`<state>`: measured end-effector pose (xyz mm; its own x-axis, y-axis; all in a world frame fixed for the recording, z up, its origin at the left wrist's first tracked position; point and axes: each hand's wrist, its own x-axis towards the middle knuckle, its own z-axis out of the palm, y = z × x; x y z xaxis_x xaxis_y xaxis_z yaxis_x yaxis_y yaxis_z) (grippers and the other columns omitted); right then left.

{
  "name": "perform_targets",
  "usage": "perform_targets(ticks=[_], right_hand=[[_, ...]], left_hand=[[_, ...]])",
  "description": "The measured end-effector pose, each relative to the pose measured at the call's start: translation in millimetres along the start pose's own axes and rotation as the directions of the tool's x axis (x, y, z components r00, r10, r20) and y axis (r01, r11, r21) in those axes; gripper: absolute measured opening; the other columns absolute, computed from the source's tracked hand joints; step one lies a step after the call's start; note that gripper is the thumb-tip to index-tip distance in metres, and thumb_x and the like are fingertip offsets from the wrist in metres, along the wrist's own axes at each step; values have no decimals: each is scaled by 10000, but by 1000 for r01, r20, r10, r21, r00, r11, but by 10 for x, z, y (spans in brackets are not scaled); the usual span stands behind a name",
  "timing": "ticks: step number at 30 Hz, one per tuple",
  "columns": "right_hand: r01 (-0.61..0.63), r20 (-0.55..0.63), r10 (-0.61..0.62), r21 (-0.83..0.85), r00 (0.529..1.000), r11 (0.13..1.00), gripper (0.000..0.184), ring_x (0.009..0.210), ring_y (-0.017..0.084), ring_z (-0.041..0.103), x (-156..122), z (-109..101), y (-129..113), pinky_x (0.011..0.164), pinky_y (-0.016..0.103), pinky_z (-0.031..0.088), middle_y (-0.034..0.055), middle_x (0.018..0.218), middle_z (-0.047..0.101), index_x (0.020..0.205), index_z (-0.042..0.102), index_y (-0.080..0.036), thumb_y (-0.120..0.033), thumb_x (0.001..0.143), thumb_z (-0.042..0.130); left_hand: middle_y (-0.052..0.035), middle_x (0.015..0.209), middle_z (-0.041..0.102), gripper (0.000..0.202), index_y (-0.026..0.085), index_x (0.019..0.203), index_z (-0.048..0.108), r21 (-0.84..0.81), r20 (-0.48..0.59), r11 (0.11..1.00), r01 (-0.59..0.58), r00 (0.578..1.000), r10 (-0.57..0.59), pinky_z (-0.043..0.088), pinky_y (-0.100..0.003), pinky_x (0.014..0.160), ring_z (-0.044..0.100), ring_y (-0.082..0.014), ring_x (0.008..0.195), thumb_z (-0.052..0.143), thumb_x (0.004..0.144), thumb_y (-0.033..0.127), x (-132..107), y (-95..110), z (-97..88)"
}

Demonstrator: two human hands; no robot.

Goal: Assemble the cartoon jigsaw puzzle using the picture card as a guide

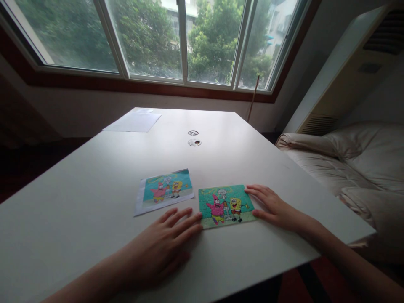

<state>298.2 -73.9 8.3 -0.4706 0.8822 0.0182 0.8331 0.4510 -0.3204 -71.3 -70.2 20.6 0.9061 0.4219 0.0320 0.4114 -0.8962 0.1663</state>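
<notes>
A small assembled cartoon jigsaw puzzle (pixel 225 206) lies flat on the white table (pixel 94 202), near its front edge. My left hand (pixel 164 244) rests flat on the table with fingers stretched out, the fingertips touching the puzzle's left edge. My right hand (pixel 271 206) lies open against the puzzle's right edge, fingers spread along its side. Just left of the puzzle sits a printed reference picture (pixel 164 191) of the same cartoon scene on white paper.
A sheet of paper (pixel 132 122) lies at the table's far left corner. Two round cable grommets (pixel 194 142) sit mid-table. A cream sofa or bedding (pixel 356 164) stands to the right, below a white air-conditioning unit (pixel 350 63). Large windows (pixel 176 38) run behind.
</notes>
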Motion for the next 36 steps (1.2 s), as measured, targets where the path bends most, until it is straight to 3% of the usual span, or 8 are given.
perform_targets(ticks=[5,10,17,25,31,36], right_hand=[[-24,25,24,12,999,1000,584,1295,247,307,-11,-37,30,1066,431,287,113,1407,365,1361,357,-201,-501,866,433],[-43,0,43,16,999,999,509,1278,240,347,-59,-95,204,1057,429,307,93,1386,405,1329,415,-233,-479,884,399],[-221,-129,206,-118,970,968,510,1220,255,443,-191,-165,827,1022,462,342,111,1322,492,1288,474,-208,-471,893,288],[-403,-195,370,-176,908,898,525,1192,256,477,-482,-279,1544,1009,457,363,117,1286,530,1258,489,-176,-402,855,239],[-454,-225,413,-175,882,873,509,1180,270,487,-476,-314,1740,992,467,377,98,1275,544,1233,512,-201,-376,826,260],[-452,-245,406,-177,881,874,510,1169,273,495,-474,-289,1799,987,464,375,111,1268,547,1230,518,-191,-372,834,252]], left_hand=[[-20,1445,320,543,256,1391,282,44,33,999,-4,999,3,314,-479,1031,360,-309,1270,442,873,269,66,53,-69],[-82,1399,397,468,189,1336,365,104,27,995,1,1000,-4,319,-496,1000,409,-313,1228,425,895,334,343,189,-98],[-117,1323,469,439,152,1215,461,149,-62,988,-37,997,46,374,-437,912,465,-289,1143,418,902,457,1127,311,-40],[-98,1247,517,459,163,1152,485,156,-116,977,-146,980,165,391,-371,845,495,-248,1065,393,892,530,1985,276,115],[-115,1252,505,482,159,1150,482,147,-147,980,-137,976,159,390,-385,826,486,-272,1068,359,896,550,2205,295,212],[-120,1282,484,496,159,1204,456,145,-139,980,-135,978,155,398,-388,830,489,-271,1073,355,901,540,2188,320,204]])
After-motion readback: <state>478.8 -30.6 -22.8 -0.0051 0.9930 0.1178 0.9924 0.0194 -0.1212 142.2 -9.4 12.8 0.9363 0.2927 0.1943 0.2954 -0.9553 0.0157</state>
